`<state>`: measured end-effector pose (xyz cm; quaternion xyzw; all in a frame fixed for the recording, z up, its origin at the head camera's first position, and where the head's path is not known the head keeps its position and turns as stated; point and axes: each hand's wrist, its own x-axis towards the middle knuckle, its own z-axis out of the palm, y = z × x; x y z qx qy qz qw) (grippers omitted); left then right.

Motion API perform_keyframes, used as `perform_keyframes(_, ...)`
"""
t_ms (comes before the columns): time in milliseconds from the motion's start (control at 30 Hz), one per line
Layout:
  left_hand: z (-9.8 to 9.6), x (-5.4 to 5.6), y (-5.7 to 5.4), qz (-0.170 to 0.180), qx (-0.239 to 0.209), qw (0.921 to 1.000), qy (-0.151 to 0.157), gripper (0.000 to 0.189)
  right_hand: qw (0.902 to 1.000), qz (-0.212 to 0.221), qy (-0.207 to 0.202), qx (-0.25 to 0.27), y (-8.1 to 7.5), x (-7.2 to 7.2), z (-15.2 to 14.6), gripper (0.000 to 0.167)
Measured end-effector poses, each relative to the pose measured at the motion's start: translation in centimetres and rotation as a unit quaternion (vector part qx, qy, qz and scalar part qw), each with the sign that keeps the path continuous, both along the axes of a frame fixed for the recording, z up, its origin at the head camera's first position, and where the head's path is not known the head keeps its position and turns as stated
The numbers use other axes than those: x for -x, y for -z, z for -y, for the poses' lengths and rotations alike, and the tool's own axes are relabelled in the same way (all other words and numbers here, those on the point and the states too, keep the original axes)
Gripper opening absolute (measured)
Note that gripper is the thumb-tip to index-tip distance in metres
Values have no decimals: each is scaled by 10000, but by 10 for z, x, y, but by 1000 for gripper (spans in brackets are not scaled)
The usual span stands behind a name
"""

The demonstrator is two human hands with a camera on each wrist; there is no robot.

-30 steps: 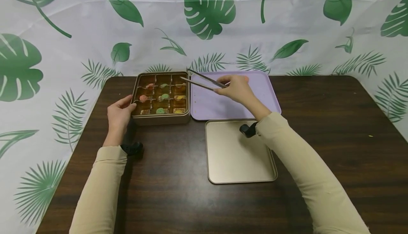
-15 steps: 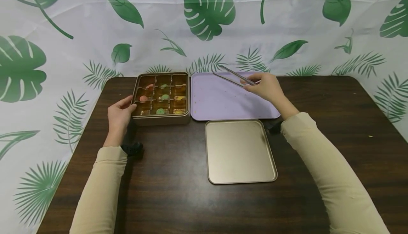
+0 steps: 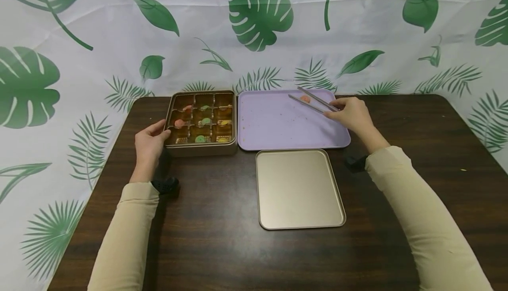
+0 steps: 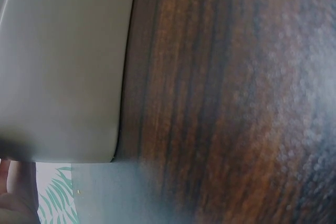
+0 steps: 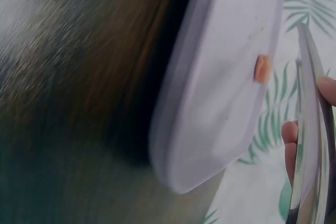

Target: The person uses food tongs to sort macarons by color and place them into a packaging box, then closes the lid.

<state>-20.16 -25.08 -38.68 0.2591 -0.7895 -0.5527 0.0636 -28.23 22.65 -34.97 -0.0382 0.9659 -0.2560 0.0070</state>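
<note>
My left hand (image 3: 148, 145) holds the left front corner of a gold-coloured tin box (image 3: 200, 150), thumb at the rim. Inside, a brown divider insert carries several small reddish, green and yellow cookie-like pieces (image 3: 200, 139) in its compartments. In my right hand (image 3: 355, 114) are metal tongs (image 3: 305, 104), gripped near the bend, arms spread apart and pointing left. Between the arms in the head view shows one round orange piece (image 3: 304, 99), lying near the back of the purple tray (image 3: 274, 123). The right wrist view shows the tongs' tips (image 5: 302, 27) apart from it.
A square gold-coloured lid (image 3: 299, 189) lies in front of the purple tray, which stands right beside the tin box. Crumbs dot the tray. Behind the dark wooden table (image 3: 214, 238) hangs a leaf-print cloth (image 3: 278, 61).
My right hand has carried the tongs from over the tin box rightward across the tray, uncovering the orange piece. The left hand stays at the box's corner.
</note>
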Motion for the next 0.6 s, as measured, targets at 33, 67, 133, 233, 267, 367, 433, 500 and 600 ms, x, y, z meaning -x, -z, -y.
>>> perform_keyframes(33,0,0,0,2,-11,10000,-2,42,10000,24,20,-13,1,0,-2,50)
perform_keyframes(67,0,0,-1,12,-7,10000,-4,42,10000,31,31,-42,2,0,-4,50)
perform_keyframes(133,-1,0,-1,13,-19,10000,-9,42,10000,36,37,-84,4,1,-7,50)
perform_keyframes(233,-1,-1,0,13,-44,10000,-17,42,9999,37,43,-158,8,1,-11,50)
perform_keyframes(267,-1,-1,0,14,-40,10000,-16,42,9998,45,53,-182,8,1,-12,50)
perform_keyframes(367,-1,-1,0,16,-39,10000,-6,43,9997,75,93,-236,11,1,-15,51)
perform_keyframes(433,-1,-1,0,17,-18,10000,-1,43,9996,97,121,-255,12,1,-16,51)
perform_keyframes(500,-1,-1,0,27,2,10000,2,43,9995,130,145,-265,13,1,-18,51)
perform_keyframes(600,-1,0,0,35,32,10000,0,43,9993,196,155,-260,15,1,-20,51)
